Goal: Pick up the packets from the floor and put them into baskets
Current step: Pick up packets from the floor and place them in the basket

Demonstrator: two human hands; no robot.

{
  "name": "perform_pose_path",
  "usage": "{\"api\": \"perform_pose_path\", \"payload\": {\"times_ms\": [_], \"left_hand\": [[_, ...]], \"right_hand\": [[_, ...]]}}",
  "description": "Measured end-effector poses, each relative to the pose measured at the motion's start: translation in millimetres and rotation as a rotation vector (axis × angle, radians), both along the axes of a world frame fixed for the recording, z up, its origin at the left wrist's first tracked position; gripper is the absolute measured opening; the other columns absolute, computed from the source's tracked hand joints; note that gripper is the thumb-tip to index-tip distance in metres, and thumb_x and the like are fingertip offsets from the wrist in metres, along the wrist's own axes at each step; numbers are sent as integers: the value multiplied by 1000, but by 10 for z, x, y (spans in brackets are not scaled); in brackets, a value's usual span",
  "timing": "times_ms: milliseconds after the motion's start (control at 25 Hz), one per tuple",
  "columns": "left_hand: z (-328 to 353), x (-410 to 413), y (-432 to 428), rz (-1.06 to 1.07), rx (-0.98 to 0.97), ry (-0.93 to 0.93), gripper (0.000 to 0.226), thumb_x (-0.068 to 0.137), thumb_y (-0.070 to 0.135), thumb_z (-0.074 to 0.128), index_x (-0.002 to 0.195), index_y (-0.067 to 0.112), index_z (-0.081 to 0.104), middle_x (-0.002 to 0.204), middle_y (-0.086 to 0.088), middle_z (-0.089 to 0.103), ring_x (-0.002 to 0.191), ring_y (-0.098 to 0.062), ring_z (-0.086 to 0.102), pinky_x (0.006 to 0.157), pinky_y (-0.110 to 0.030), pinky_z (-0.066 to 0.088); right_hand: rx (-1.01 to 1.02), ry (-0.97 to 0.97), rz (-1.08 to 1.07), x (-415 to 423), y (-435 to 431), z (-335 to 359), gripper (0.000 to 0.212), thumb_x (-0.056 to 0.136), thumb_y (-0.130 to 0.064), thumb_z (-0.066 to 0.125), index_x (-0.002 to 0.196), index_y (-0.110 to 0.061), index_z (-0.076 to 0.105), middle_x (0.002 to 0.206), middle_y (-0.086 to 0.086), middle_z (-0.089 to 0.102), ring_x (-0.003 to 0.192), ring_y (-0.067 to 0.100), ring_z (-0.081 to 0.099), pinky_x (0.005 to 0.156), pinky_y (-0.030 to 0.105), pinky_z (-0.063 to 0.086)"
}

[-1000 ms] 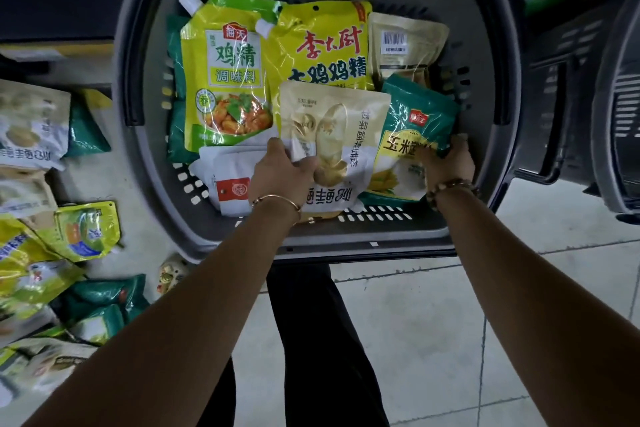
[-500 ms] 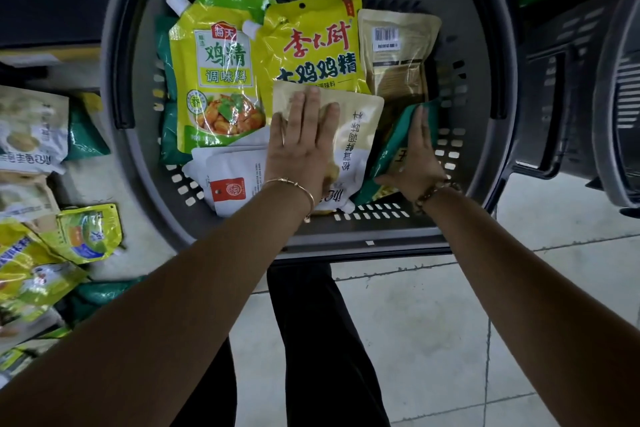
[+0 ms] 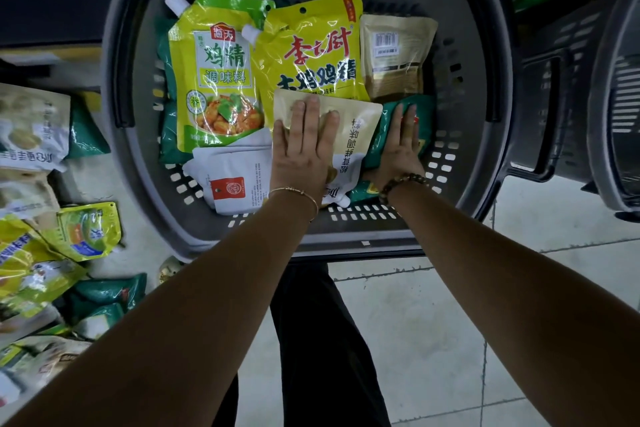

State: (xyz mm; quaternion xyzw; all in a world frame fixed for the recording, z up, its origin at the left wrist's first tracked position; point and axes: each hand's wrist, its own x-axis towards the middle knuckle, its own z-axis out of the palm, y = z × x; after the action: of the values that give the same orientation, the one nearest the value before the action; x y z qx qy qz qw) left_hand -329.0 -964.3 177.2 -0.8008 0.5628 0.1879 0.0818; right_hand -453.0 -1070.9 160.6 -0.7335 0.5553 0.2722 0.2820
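Packets (image 3: 311, 56) lie layered in the grey basket (image 3: 363, 243), which sits on the floor (image 3: 415, 322) straight ahead of the person. Many loose packets (image 3: 31, 253) are heaped on the floor to its left, so the job looks well short of done. The step in hand appears to be settling the top two.

To do this well, press evenly with the whole palm so the pouches flatten without stressing a seam. A white spout shows at the beige packet's (image 3: 360, 121) near end, and bearing on it would be unwise. Nudging the green packet (image 3: 422, 111) toward the right wall would likely leave room for more. A second basket (image 3: 616, 115) stands at the right for any overflow.

The left hand (image 3: 304, 149) lies flat on the beige packet, its fingers (image 3: 311, 115) straight and slightly spread, gripping nothing, palm down. The right hand (image 3: 398, 153) lies flat on the green packet just beside it, fingers straight and close together, pressing rather than holding. Both forearms reach forward and down, wrists above the basket's near wall, with a thin bangle on the left and a bead bracelet on the right.
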Motion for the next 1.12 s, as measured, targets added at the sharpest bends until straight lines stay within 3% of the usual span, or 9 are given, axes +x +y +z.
{"api": "perform_pose_path", "payload": {"times_ms": [160, 280, 360, 480, 640, 800, 960, 1120], "left_hand": [[96, 93, 5, -7, 14, 103, 84, 88, 39, 52, 150, 14, 2, 156, -17, -6, 143, -35, -5, 114, -52, 5], [236, 162, 18, 6, 9, 195, 76, 89, 29, 52, 150, 16, 9, 157, -13, -6, 144, -30, -6, 115, -48, 4], [373, 201, 52, 57, -14, 254, 68, 92, 22, 45, 150, 18, 9, 158, -9, -6, 145, -26, -6, 115, -45, 1], [641, 292, 261, 195, -103, 305, 68, 91, 22, 51, 149, 20, 15, 158, -7, 3, 145, -25, 3, 115, -43, 5], [976, 523, 706, 482, -269, 399, 68, 80, 16, 62, 142, 13, 36, 150, -11, 31, 135, -30, 33, 109, -47, 25], [1168, 815, 1370, 859, -485, 452, 52, 77, 11, 64, 127, 4, 53, 129, -16, 54, 119, -33, 51, 98, -45, 42], [1197, 1052, 2298, 1066, -493, 451, 56, 75, 10, 65, 129, 5, 50, 134, -15, 50, 126, -30, 47, 101, -47, 39], [1159, 1228, 3287, 1288, -437, 395, 61, 78, 14, 66, 135, 13, 45, 141, -7, 44, 130, -23, 41, 105, -42, 34]], "right_hand": [[51, -48, -46, -19, -49, 127, 114, 78, -15, 73, 146, -21, -19, 155, 0, -20, 144, 20, -4, 117, 39, 17], [41, -106, -70, -29, -18, 314, 92, 85, -18, 65, 150, -21, -1, 158, -2, -1, 141, 21, 21, 112, 36, 27], [-16, -156, -48, -34, 39, 524, 78, 89, -20, 60, 149, -21, 11, 156, -1, 14, 137, 21, 32, 107, 34, 32], [-132, -315, 31, 66, 218, 889, 63, 91, -21, 58, 146, -17, 27, 150, 6, 33, 130, 27, 42, 100, 35, 39], [-113, -455, 220, 436, 564, 1252, 60, 89, -24, 61, 143, -18, 35, 147, 5, 38, 135, 26, 36, 100, 40, 39], [-15, -499, 409, 1031, 1024, 1395, 57, 88, -20, 62, 140, -17, 40, 147, 5, 37, 135, 26, 35, 99, 40, 39], [34, -523, 593, 1675, 1708, 1403, 54, 85, -15, 63, 136, -12, 45, 142, 8, 44, 128, 26, 44, 97, 31, 37], [107, -471, 807, 2196, 2567, 1360, 46, 85, -15, 61, 129, -10, 51, 139, 8, 47, 126, 25, 45, 99, 31, 35]]}}
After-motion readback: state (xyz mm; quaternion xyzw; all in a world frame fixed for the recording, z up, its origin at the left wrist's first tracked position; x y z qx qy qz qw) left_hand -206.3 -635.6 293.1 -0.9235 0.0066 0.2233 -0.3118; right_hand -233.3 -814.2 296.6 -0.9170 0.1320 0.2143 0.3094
